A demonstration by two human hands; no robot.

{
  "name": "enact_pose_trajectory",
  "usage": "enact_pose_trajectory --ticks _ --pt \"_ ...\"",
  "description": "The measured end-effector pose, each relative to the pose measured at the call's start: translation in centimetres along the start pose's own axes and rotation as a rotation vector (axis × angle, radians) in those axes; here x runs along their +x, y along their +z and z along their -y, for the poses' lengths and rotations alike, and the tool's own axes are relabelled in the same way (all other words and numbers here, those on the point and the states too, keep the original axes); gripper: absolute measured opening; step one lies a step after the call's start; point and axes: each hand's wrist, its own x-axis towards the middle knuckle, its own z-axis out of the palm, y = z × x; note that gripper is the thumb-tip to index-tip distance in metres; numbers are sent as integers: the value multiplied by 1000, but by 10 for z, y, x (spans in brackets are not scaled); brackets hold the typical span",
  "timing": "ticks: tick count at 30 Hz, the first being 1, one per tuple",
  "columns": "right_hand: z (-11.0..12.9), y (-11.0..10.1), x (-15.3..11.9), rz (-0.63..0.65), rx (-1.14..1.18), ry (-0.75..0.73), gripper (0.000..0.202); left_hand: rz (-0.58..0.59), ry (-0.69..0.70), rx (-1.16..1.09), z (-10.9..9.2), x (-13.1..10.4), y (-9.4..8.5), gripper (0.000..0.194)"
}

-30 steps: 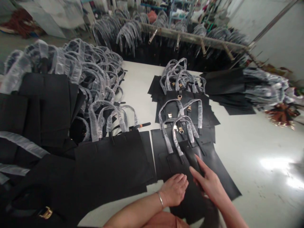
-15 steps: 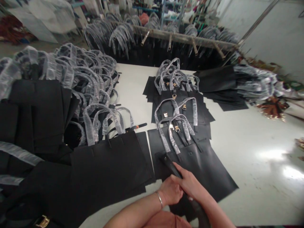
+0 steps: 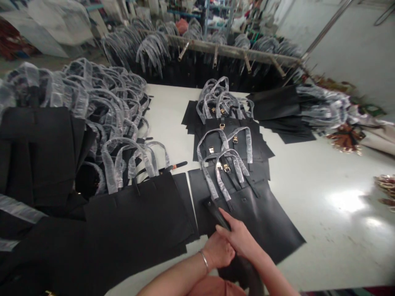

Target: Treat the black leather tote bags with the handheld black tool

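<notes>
At the front of the table my left hand [image 3: 219,250], with a silver bangle at the wrist, is closed on a black leather bag panel [image 3: 212,209] that is folded or seen edge-on. Pressed against it, my right hand [image 3: 239,236] grips the same panel, thumb and forefinger stretched along it. Beneath both hands lies another black panel [image 3: 268,222]. Just beyond them, handles wrapped in clear plastic [image 3: 222,181] rest on the panels, beside gold buckles [image 3: 227,167] on short straps. My fingertips are partly hidden.
On the left, a large heap of plastic-wrapped handles [image 3: 108,98] and black panels [image 3: 132,222] covers the white table [image 3: 311,181]. More panels [image 3: 274,102] lie at the back right. Behind the table, a rack [image 3: 228,49] carries several bundles of wrapped handles.
The view has shifted slightly, so most things sit a little further left. Both hands keep their hold on the black panel, with little other movement.
</notes>
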Motion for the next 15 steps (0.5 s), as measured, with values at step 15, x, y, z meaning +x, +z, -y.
enact_pose_trajectory --ticks 15 --pt "-72 -40 -55 -131 223 301 75 -319 -425 52 50 68 -86 24"
